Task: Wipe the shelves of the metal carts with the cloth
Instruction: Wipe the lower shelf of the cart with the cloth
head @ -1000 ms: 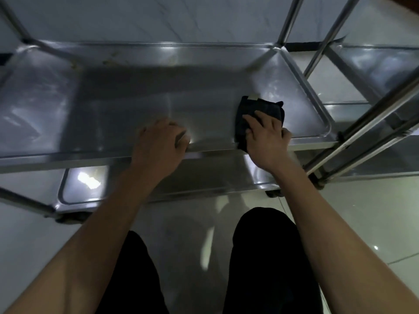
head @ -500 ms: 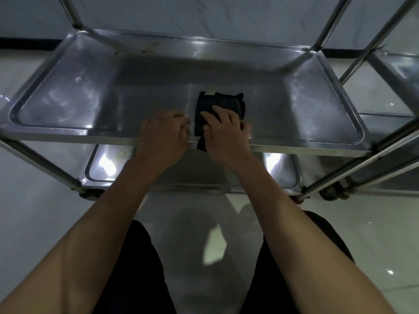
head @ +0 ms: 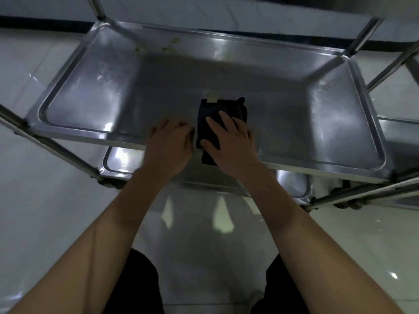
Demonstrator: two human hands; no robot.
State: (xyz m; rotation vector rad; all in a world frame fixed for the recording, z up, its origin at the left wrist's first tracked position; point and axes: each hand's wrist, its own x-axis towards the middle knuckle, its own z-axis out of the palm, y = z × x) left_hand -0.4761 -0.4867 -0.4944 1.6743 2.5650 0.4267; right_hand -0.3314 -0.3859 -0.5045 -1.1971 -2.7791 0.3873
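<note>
A steel cart's middle shelf (head: 95,94) lies in front of me, a shallow tray with a raised rim. A folded dark cloth (head: 209,114) lies near its front edge, hanging a little over the rim. My right hand (head: 229,141) presses flat on the cloth with straight fingers. My left hand (head: 170,146) sits just left of it, fingers curled over the shelf's front rim. Yellowish stains (head: 167,47) mark the shelf's far side.
A lower shelf (head: 120,157) of the same cart shows beneath. Steel posts (head: 49,146) slant at the corners. A second cart (head: 399,132) stands to the right. Glossy pale floor tiles (head: 45,223) lie below, and my dark-clothed knees are at the bottom.
My right hand slid the cloth left along the front of the shelf, from the right end to beside my left hand. The left hand stayed on the rim.
</note>
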